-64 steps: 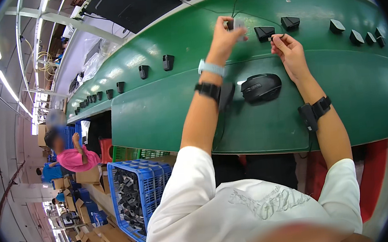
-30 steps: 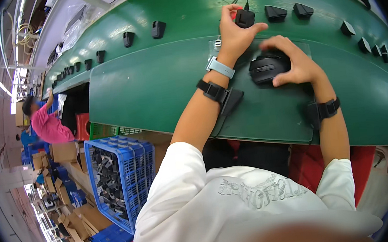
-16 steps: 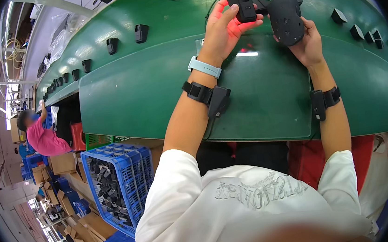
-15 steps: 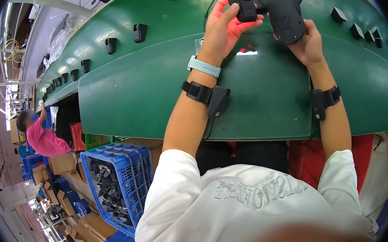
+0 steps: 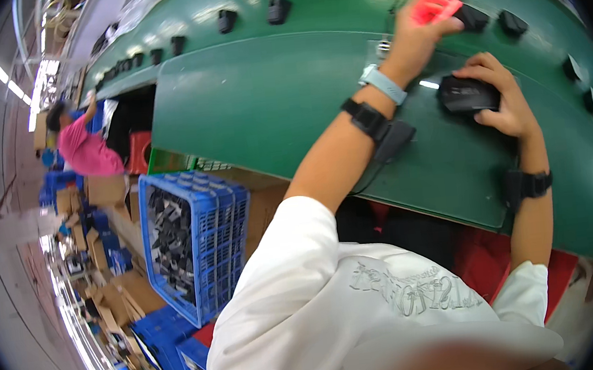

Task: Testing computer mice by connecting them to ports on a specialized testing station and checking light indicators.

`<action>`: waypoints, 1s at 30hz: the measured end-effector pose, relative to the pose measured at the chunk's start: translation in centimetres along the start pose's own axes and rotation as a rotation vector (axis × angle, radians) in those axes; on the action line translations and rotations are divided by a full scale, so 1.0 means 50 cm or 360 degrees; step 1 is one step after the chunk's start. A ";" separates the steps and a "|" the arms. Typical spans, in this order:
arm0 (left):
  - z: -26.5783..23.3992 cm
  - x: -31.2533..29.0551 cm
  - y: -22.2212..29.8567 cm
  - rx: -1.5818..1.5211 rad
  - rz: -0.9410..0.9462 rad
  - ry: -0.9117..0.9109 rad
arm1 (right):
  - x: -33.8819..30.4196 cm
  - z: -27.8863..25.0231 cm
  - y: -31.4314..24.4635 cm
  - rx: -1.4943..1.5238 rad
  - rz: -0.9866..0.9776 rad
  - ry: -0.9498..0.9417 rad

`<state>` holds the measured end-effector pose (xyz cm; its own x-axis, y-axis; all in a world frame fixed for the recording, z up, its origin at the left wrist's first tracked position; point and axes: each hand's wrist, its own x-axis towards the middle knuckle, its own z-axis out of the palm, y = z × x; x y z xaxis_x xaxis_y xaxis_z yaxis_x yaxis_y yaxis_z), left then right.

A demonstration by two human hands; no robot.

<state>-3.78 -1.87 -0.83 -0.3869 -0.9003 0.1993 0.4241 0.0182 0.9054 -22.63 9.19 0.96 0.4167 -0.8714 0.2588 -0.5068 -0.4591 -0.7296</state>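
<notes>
My left hand (image 5: 426, 26), lit red across the fingers, is closed with its thumb and fingertips at a small black block-shaped housing (image 5: 473, 18) over the far part of the green table. Part of the grip is hidden. My right hand (image 5: 505, 93) wraps round a rounded black plastic device (image 5: 468, 94), held low over the green mat nearer me. Just beyond, another black block-shaped housing (image 5: 512, 24) lies on the table, apart from both hands.
Along the table's far side runs a row of black housings (image 5: 226, 20). A blue crate (image 5: 202, 244) full of dark parts stands at the left, below the table edge. Farther left a person in pink (image 5: 89, 144) works at the same table. A thin cable (image 5: 400, 0) lies at the back.
The view has turned, shifting the table's left side rightward and upward. My right hand has lowered the rounded device toward the mat and tilted it. My left hand has moved right with the block.
</notes>
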 end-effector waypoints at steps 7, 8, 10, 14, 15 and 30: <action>-0.012 -0.022 -0.022 0.0793 0.0795 -0.0424 | -0.015 0.005 0.181 0.0849 0.0543 0.0495; -0.012 -0.024 -0.023 0.0845 0.0805 -0.0436 | -0.012 0.012 0.171 0.0857 0.0530 0.0484; -0.007 -0.019 -0.026 0.0918 0.0815 -0.0440 | -0.008 0.028 0.150 0.0696 0.0837 0.0826; -0.002 -0.015 -0.033 0.0880 0.0852 -0.0406 | -0.010 0.001 0.146 0.1226 0.0734 0.0799; 0.003 -0.015 -0.036 0.0925 0.0814 -0.0359 | -0.009 0.007 0.154 0.1231 0.0755 0.0875; -0.063 -0.001 0.010 0.0632 0.0806 0.0126 | -0.030 -0.024 0.230 0.2076 -0.0046 0.0839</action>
<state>-0.99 -3.18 -1.57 -0.1507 -0.7673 0.6234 0.1970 0.5946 0.7795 -29.99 5.04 -7.06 -0.0604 -0.9595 0.2752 0.6729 -0.2428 -0.6988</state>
